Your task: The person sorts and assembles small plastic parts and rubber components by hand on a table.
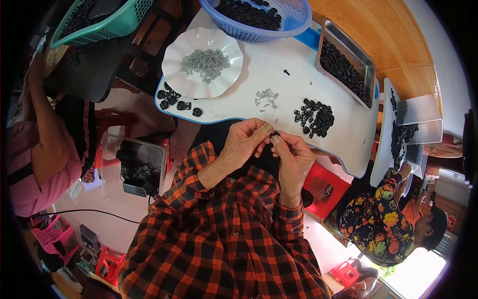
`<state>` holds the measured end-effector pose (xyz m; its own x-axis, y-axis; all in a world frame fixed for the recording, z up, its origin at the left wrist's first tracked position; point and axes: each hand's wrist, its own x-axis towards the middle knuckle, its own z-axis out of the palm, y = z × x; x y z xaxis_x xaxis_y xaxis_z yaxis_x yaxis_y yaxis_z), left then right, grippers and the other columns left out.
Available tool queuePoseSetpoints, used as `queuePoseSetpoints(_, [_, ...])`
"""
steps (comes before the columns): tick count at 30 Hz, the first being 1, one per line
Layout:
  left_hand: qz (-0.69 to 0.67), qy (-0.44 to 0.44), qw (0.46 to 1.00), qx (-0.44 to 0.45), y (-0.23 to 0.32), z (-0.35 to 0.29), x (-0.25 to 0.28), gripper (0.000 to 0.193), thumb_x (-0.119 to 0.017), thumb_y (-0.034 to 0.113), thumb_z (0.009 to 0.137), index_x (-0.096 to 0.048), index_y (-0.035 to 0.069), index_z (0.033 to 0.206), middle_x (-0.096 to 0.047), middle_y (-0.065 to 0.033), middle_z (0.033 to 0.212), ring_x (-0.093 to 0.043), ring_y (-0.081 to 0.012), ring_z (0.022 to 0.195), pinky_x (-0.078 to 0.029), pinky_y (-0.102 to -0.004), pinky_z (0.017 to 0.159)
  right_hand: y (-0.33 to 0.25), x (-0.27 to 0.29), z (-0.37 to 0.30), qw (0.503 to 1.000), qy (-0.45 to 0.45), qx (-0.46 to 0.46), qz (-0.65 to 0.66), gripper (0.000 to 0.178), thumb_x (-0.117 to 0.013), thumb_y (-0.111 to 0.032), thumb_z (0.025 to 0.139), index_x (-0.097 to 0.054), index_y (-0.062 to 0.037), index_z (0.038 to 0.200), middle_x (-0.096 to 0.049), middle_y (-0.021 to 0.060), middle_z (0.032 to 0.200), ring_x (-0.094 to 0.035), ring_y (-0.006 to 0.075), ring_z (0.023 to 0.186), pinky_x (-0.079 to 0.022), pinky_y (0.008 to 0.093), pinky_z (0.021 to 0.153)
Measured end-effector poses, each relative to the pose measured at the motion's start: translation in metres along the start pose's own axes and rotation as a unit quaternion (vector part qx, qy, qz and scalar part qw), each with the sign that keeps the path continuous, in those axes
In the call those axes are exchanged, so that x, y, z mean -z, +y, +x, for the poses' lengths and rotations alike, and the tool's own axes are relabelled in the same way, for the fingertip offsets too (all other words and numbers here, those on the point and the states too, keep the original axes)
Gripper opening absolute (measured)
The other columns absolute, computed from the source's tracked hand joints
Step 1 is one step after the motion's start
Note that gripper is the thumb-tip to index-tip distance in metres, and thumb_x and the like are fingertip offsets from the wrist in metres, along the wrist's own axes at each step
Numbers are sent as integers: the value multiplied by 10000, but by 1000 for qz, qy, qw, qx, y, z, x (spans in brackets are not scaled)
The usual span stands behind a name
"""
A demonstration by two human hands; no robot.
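Note:
My left hand (247, 141) and my right hand (293, 157) meet just off the table's near edge. Both pinch one small black part (274, 133) between thumbs and fingertips; its exact kind is mostly hidden by the fingers. Beyond them, a loose cluster of small clear-grey pieces (267, 98) lies on the white table (239, 107). To its right is a heap of small black plastic parts (314, 118). A white scalloped plate (172, 65) at the left holds a mound of the grey pieces (205, 65). Several rounded black parts (172, 98) lie by the table's left corner.
A blue basket (249, 32) and a metal tray (369, 74), both with black parts, stand at the back. A green basket (117, 27) sits far left. People work on both sides, one in a floral top (373, 219). A red stool (326, 187) is at my right.

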<state>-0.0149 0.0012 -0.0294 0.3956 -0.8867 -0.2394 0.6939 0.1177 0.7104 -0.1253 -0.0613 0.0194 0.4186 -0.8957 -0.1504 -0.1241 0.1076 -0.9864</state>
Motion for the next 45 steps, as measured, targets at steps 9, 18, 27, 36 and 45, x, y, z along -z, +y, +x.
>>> queuePoseSetpoints(9, [76,7,996,-48,3,-3,-4,194,-552,163,947,-596,-19,898,-579,-1,690,-484,-20,514,-388,-166,412,-4,-4,-3,999,22,17,-36,126,-698,-32,812,-664,19,922,-638,21,732,-567,54,645,-461,180,577])
queuePoseSetpoints(18, [137,-10,988,-64,4,-3,-5,168,-550,144,946,-581,-16,901,-565,7,676,-488,-24,517,-402,-175,429,1,-5,-5,993,19,82,-77,97,-675,-11,826,-658,19,917,-635,15,743,-556,55,652,-457,186,600])
queuePoseSetpoints(27, [80,-54,991,-91,2,0,-4,149,-513,119,961,-563,-21,975,-577,-8,741,-513,-30,562,-450,-180,477,-6,-2,-4,998,23,38,-49,127,-656,-37,847,-657,30,955,-644,32,763,-555,60,648,-456,184,589])
queuePoseSetpoints(36, [228,-33,960,-159,3,-1,-4,104,-535,89,942,-547,-12,920,-585,-26,718,-526,-47,552,-439,-191,476,-7,0,-4,1000,10,-2,-9,141,-653,-31,842,-653,27,970,-648,27,783,-564,61,675,-466,184,621])
queuePoseSetpoints(45, [303,1,933,-193,2,0,-3,125,-567,102,919,-553,-16,882,-559,-73,679,-532,-111,567,-436,-246,511,-2,-2,-8,998,19,42,-37,144,-668,24,813,-655,21,956,-643,19,822,-555,45,734,-462,178,663])
